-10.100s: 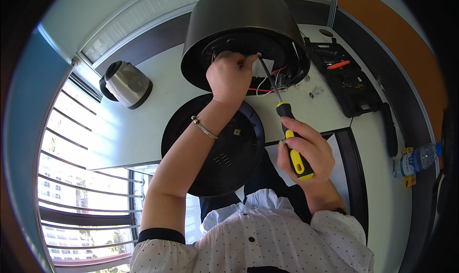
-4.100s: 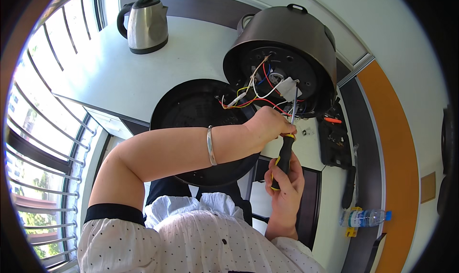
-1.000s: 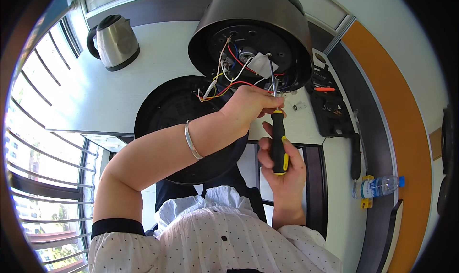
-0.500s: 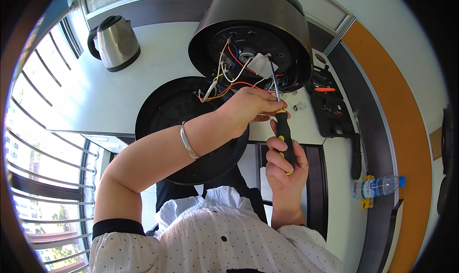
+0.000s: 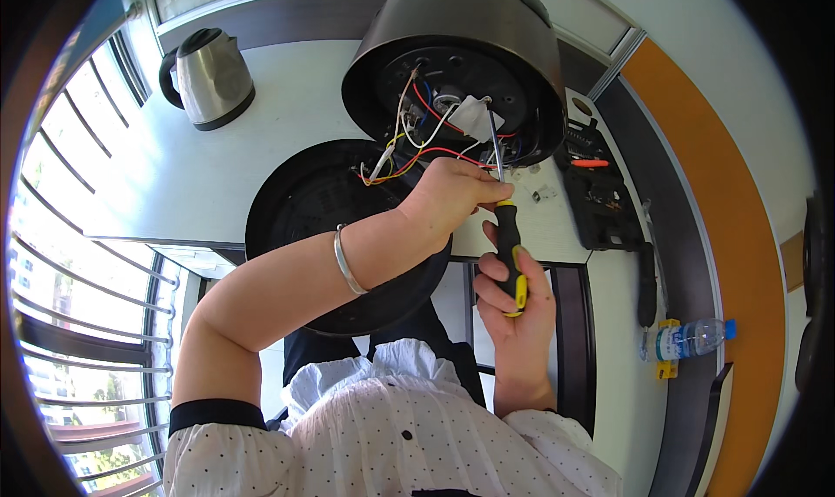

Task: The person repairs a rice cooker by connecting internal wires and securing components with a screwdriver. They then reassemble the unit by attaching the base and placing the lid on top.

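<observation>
A screwdriver (image 5: 510, 258) with a black and yellow handle slants upward, its tip at the edge of the inner plate of an opened rice cooker (image 5: 470, 19). My right hand (image 5: 522, 314) is closed around the handle. The fingers of my left hand (image 5: 448, 188) pinch the steel shaft just above the handle. Red, white, yellow and blue wires (image 5: 426, 132) run from the cooker's underside, past a white patch (image 5: 474, 119), to a round black base cover (image 5: 300, 193). My left forearm hides part of this cover.
To the right lies an open black tool case (image 5: 604, 193) with an orange-handled tool inside. Small loose parts (image 5: 544, 193) lie beside it. A steel kettle (image 5: 210, 80) stands at the far left of the white counter (image 5: 183, 184). A water bottle (image 5: 691, 339) lies at the right.
The screwdriver handle has turned, showing a different yellow patch, and has shifted slightly left. My right fingers have moved around it. My left hand stays on the shaft.
</observation>
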